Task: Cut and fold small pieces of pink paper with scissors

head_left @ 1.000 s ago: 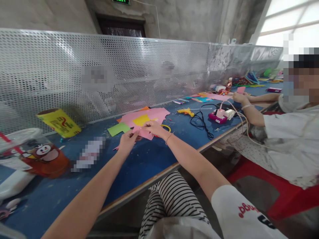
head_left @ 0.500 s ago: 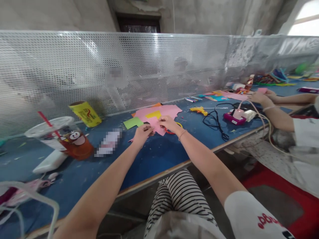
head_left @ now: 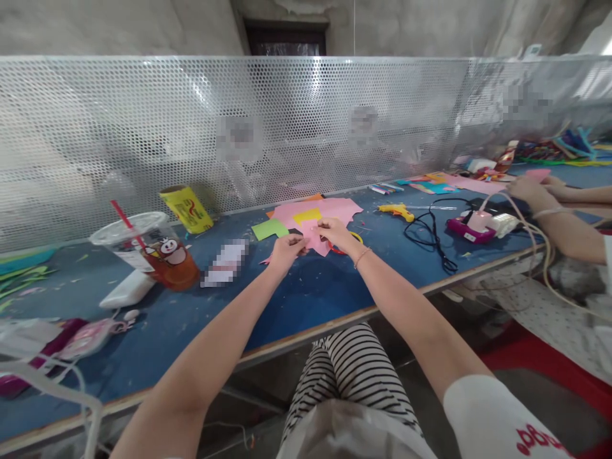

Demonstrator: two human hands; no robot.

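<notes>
Between my two hands is a small piece of pink paper (head_left: 317, 242). My left hand (head_left: 288, 250) pinches its left edge, and my right hand (head_left: 335, 233) has fingers closed on its upper right part. Behind it lie a larger pink sheet (head_left: 337, 208), a yellow piece (head_left: 306, 215) and a green piece (head_left: 269, 229) on the blue table (head_left: 306, 299). Scissors with red and yellow handles (head_left: 356, 240) lie partly hidden beneath my right hand.
At left stand a drink cup (head_left: 167, 255), a yellow roll (head_left: 189, 210) and a white device (head_left: 128, 288). To the right are a yellow glue gun (head_left: 396, 211), black cable, a purple power strip (head_left: 471, 229) and another person's hands (head_left: 530, 191). A perforated metal screen (head_left: 287, 127) runs behind.
The whole view has shifted, so things appear farther right. Both my hands still hold the small pink paper, with little change in their grip.
</notes>
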